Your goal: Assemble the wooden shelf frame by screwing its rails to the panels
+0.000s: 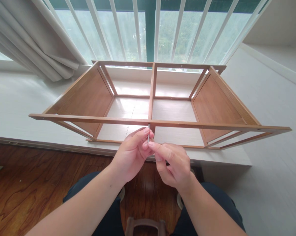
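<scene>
A wooden frame (177, 124) with two side panels and a middle divider stands in front of me. Upright at the middle of its front rail is a thin grey metal rod (149, 133), its upper end against the rail's near face. Whether it is a hex key or a long bolt, I cannot tell. My left hand (134, 147) pinches the rod between thumb and fingers just below the rail. With curled fingers, my right hand (174, 162) grips at the rod's lower end, the index fingertip touching it. Part of the rod is hidden by the fingers.
The frame rests on a white window ledge (15, 98), beneath a barred window (167, 36). A grey curtain (37, 36) hangs at the left, and a white wall (273, 105) is on the right. A brown stool edge (146, 223) shows between my legs above the wooden floor (34, 183).
</scene>
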The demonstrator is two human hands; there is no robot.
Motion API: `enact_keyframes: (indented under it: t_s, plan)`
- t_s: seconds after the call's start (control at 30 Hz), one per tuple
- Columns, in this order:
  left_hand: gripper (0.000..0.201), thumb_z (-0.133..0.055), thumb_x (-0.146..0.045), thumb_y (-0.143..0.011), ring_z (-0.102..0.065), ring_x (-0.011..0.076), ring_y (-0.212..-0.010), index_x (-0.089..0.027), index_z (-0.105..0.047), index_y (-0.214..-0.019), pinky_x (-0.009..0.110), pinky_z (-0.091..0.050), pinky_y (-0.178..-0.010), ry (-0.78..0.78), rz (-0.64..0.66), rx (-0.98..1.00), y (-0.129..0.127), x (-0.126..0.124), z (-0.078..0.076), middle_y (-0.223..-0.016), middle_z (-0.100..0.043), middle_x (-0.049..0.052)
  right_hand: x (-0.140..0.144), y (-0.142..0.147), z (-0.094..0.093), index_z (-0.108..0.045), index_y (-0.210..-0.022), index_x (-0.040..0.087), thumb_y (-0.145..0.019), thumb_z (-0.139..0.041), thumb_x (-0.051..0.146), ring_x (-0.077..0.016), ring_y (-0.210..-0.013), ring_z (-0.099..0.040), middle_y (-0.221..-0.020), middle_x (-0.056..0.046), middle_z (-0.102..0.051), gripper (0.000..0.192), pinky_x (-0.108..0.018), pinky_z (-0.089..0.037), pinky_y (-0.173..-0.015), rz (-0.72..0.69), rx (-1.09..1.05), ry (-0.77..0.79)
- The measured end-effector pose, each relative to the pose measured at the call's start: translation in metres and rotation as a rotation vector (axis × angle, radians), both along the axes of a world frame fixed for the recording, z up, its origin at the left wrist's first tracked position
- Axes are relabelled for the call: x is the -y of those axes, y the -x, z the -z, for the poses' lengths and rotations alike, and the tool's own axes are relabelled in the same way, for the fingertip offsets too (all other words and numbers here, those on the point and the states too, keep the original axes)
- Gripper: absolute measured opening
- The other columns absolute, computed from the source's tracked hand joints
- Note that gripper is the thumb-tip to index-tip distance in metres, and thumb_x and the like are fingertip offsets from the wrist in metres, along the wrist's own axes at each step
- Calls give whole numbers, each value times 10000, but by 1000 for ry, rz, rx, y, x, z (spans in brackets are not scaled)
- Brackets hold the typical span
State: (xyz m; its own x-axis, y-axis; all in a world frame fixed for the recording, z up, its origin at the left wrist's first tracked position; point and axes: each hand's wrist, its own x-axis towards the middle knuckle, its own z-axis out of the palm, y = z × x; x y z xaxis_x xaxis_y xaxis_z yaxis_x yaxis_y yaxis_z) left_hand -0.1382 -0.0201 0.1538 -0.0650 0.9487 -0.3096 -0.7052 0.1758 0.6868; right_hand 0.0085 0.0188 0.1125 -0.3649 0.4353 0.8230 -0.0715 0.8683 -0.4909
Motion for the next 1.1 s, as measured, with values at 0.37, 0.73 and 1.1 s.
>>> enact_keyframes:
  t_s: [0.37, 0.73, 1.1]
  plan:
    - [341, -939, -329, -725, -491, 42, -551, -134, -660, -713, 163, -474, -535, 10, -87, -47, 0, -2, -2, -628, -539, -63, 0, 3, 6, -666, -1422, 155, -967, -546, 74, -168, -728, -751, -872, -70, -806, 477, -296, -636, -682, -13, 18, 44]
    - [310, -934, -347, -723, -515, 60, -579, -147, -699, -756, 191, -504, -570, 45, -75, -39, -1, 1, -1, -673, -586, -42, 2, -2, -1, -681, -1365, 207, -937, -575, 63, -148, -609, -702, -807, -24, -786, 464, -263, -594, -589, 100, -17, 47]
    - [257, -871, -368, -808, -471, 68, -573, -152, -734, -786, 179, -474, -580, 11, -11, -32, 1, 1, -1, -596, -470, -53, 1, 3, 0, -594, -1485, 188, -932, -555, 39, -159, -714, -725, -874, -43, -777, 574, -284, -633, -691, -26, -40, 2]
